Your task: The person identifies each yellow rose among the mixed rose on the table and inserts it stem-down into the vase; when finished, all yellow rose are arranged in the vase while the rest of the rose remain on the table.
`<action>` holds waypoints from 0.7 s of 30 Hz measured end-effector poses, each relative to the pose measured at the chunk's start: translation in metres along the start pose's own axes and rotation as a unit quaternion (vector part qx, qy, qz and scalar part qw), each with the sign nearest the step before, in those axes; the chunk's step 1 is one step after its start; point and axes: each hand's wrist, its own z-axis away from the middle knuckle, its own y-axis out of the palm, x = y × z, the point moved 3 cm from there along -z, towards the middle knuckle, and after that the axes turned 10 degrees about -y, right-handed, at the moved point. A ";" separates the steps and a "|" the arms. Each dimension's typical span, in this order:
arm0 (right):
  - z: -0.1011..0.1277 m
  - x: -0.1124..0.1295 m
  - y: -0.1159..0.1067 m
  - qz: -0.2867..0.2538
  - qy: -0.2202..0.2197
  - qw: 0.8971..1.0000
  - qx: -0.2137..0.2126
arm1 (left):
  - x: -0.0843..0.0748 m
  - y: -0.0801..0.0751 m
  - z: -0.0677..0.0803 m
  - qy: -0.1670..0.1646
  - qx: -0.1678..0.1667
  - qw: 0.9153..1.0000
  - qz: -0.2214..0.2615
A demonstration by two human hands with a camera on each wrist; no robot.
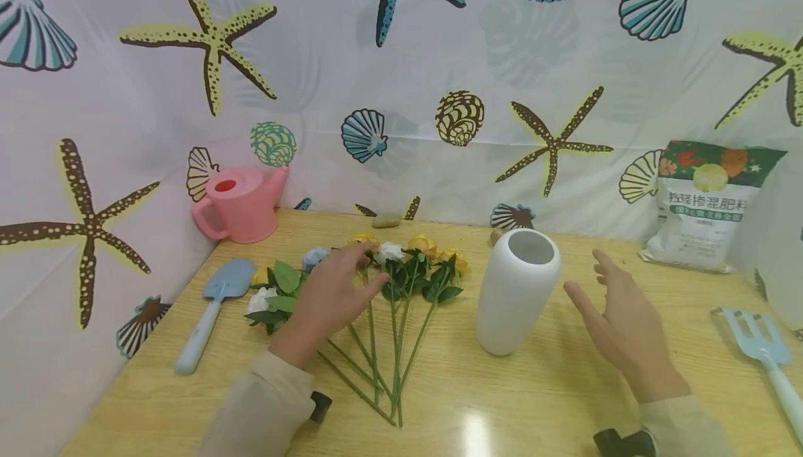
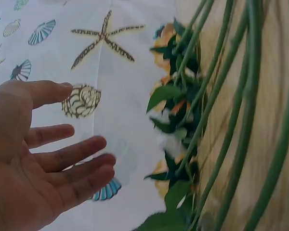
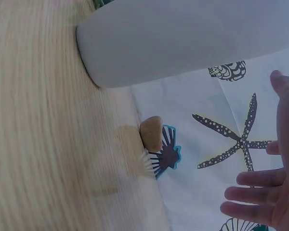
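My left hand [image 1: 335, 290] hovers over the artificial flowers, its fingers spread and nothing in them; the left wrist view shows its palm bare beside the long green stems [image 2: 250, 86]. White, yellow and blue blooms, among them a white rose [image 1: 390, 253], fan out on the table with their stems toward me. A tall white vase [image 1: 517, 290] stands upright to the right of the flowers, its mouth facing up. Just right of the vase is my right hand [image 1: 627, 321], empty, with thumb and fingers apart. In the right wrist view the vase [image 3: 173, 38] is apart from that hand's fingers.
A pink watering can [image 1: 247, 206] stands at the back left, with a blue trowel [image 1: 216, 307] in front of it. On the right are a fertilizer bag [image 1: 705, 210] and a light blue hand fork [image 1: 765, 352]. Stones, one brown [image 3: 151, 134], lie along the patterned cloth [image 1: 414, 178].
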 end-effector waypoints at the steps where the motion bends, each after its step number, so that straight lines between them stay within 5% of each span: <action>1: 0.001 0.003 0.001 -0.023 -0.008 1.000 -0.016 | -0.003 0.004 0.001 -0.005 0.017 0.999 0.026; 8: 0.003 0.023 0.010 -0.209 -0.045 0.973 -0.083 | -0.021 0.035 0.012 -0.018 0.131 0.982 0.138; 16: 0.005 0.047 0.023 -0.376 -0.072 0.923 -0.050 | -0.025 0.061 0.020 -0.036 0.220 0.971 0.089; 21: 0.008 0.050 0.030 -0.405 -0.064 0.911 -0.045 | -0.026 0.069 0.023 -0.040 0.230 0.969 0.086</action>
